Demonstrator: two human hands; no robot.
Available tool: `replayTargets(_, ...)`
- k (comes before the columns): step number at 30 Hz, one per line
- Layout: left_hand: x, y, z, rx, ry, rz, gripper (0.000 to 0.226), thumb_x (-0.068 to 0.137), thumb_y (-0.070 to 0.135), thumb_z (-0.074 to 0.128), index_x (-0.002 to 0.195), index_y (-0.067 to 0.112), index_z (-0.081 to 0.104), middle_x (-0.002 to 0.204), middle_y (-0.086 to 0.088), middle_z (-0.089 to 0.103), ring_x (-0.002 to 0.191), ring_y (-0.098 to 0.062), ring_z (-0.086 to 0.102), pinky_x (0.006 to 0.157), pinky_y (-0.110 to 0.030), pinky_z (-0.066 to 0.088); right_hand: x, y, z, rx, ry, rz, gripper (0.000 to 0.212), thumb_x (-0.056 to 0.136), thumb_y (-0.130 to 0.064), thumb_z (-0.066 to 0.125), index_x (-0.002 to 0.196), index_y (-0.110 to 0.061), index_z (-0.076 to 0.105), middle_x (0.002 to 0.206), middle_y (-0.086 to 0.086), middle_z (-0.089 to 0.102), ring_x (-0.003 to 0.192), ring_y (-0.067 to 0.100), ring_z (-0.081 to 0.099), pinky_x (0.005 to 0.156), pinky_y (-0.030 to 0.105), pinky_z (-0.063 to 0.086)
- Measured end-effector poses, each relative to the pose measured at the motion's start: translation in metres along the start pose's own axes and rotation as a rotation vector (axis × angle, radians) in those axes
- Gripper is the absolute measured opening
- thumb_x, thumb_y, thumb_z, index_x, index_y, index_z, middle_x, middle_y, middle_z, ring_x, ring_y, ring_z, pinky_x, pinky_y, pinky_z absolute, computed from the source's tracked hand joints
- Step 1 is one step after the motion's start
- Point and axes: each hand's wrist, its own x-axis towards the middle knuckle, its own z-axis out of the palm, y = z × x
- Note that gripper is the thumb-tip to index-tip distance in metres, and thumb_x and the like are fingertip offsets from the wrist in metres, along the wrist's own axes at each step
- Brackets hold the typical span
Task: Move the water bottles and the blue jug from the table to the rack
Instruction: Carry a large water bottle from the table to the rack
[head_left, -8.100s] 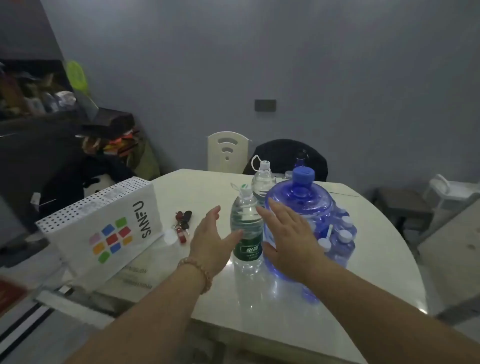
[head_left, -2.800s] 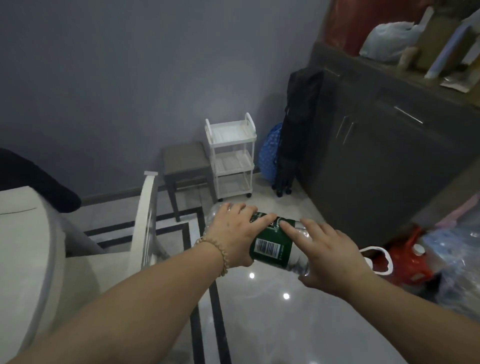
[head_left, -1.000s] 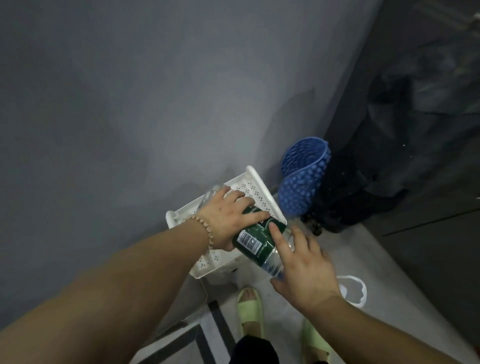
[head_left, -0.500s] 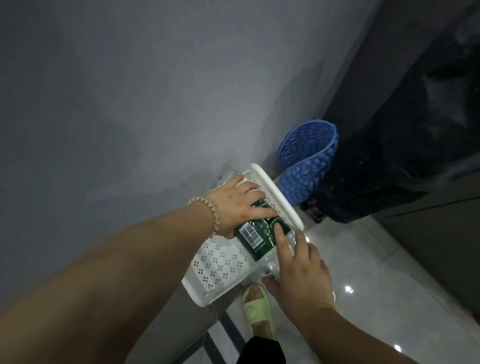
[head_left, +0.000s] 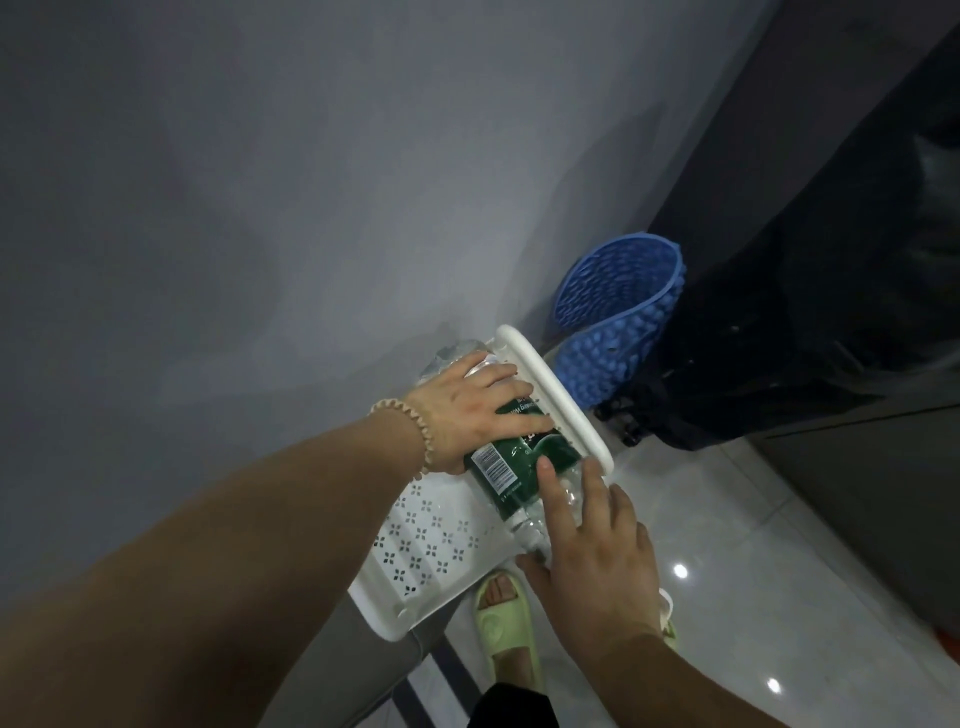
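Observation:
A clear water bottle with a green label (head_left: 511, 457) lies on its side over the top tray of the white perforated rack (head_left: 426, 551), close to the tray's right rim. My left hand (head_left: 467, 410) grips the bottle's far half, fingers wrapped over it. My right hand (head_left: 592, 561) holds the near, neck end, with fingers laid along the bottle and the thumb below it. The cap is hidden under my right hand. The table, the blue jug and the other bottles are out of view.
The rack stands against a grey wall. A blue studded basket (head_left: 613, 332) leans beside it on the right, next to a dark bag (head_left: 779, 338) and a dark cabinet. My feet in pale green slippers (head_left: 506, 629) stand on the glossy tiled floor.
Both hands have carried the bottle from the table across the room to the rack. Over the last second it has come down lower onto the top tray, near the right rim.

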Motion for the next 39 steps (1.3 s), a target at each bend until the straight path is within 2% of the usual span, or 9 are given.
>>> replayTargets(4,-0.006,0.007,0.001,-0.052,-0.020,-0.083,0.115,0.066,0.033,0.082,0.145,0.041,-0.001,0.156,-0.006,0.010,0.143,-0.030,0.005,0.115,-0.054,0.004,-0.005,0.003,0.009,-0.028,0.062,-0.087,0.120,0.061,-0.051,0.079,0.150,-0.025,0.003,0.142,0.026,0.039,0.118,0.051,0.047,0.082,0.057,0.049)
replayTargets(9,-0.012,0.026,-0.001,-0.136,-0.025,-0.324,0.114,0.079,0.019,0.071,0.139,0.047,-0.022,0.158,-0.005,-0.010,0.143,-0.031,-0.008,0.112,-0.058,-0.005,-0.004,0.004,0.008,-0.044,0.041,-0.116,0.109,0.056,-0.045,0.083,0.146,-0.021,0.026,0.142,0.028,0.037,0.120,0.053,0.044,0.085,0.061,0.047)
replayTargets(12,-0.016,0.048,-0.001,-0.253,0.049,-0.559,0.119,0.080,0.018,0.071,0.136,0.047,-0.030,0.156,-0.002,-0.019,0.142,-0.031,-0.014,0.113,-0.057,-0.006,-0.005,0.007,0.007,-0.051,0.021,-0.129,0.113,0.055,-0.046,0.084,0.146,-0.021,0.023,0.145,0.027,0.034,0.126,0.052,0.038,0.089,0.063,0.044)
replayTargets(15,-0.024,0.082,0.001,-0.443,0.142,-0.821,0.121,0.077,0.002,0.064,0.134,0.045,-0.033,0.156,-0.001,-0.020,0.142,-0.027,-0.017,0.113,-0.049,-0.008,-0.007,0.009,0.006,-0.055,0.017,-0.150,0.116,0.054,-0.046,0.084,0.147,-0.020,0.019,0.146,0.026,0.032,0.131,0.050,0.032,0.094,0.064,0.039)
replayTargets(21,-0.020,0.123,-0.008,-0.535,0.057,-0.902,0.112,0.079,-0.006,0.053,0.133,0.041,-0.034,0.151,-0.001,-0.032,0.142,-0.022,-0.018,0.116,-0.049,0.001,-0.003,0.021,0.001,-0.068,-0.002,-0.262,0.115,0.050,-0.051,0.085,0.145,-0.018,0.029,0.145,0.024,0.035,0.130,0.045,0.036,0.094,0.064,0.036)
replayTargets(26,-0.015,0.134,-0.039,-0.447,-0.087,-1.010,0.104,0.085,0.008,0.055,0.139,0.033,-0.030,0.153,-0.007,-0.027,0.143,-0.026,-0.014,0.116,-0.052,0.002,-0.003,0.042,-0.013,-0.086,0.005,-0.459,0.107,0.058,-0.053,0.080,0.145,-0.015,0.030,0.147,0.023,0.034,0.132,0.042,0.035,0.100,0.062,0.031)
replayTargets(28,-0.016,0.152,-0.060,-0.438,-0.081,-1.097,0.103,0.084,0.009,0.055,0.142,0.030,-0.027,0.154,-0.007,-0.025,0.143,-0.026,-0.013,0.115,-0.051,0.001,-0.006,0.054,-0.033,-0.092,0.026,-0.534,0.100,0.064,-0.053,0.075,0.145,-0.016,0.030,0.149,0.021,0.029,0.136,0.040,0.029,0.104,0.060,0.025)
replayTargets(32,-0.020,0.203,-0.109,-0.439,0.002,-1.243,0.095,0.087,0.015,0.051,0.144,0.028,-0.023,0.155,-0.006,-0.024,0.143,-0.024,-0.016,0.116,-0.049,-0.004,-0.015,0.077,-0.076,-0.136,0.049,-0.676,0.095,0.076,-0.049,0.066,0.150,-0.019,0.013,0.156,0.018,0.007,0.143,0.037,0.007,0.111,0.060,0.014)
replayTargets(39,-0.085,0.294,-0.179,-0.327,0.152,-1.507,0.082,0.093,0.030,0.042,0.145,0.025,-0.021,0.156,-0.004,-0.021,0.142,-0.022,-0.018,0.111,-0.046,-0.013,-0.067,0.062,-0.141,-0.091,0.186,-0.908,0.100,0.066,-0.041,0.077,0.147,-0.016,0.024,0.151,0.021,0.026,0.139,0.038,0.024,0.108,0.058,0.019)
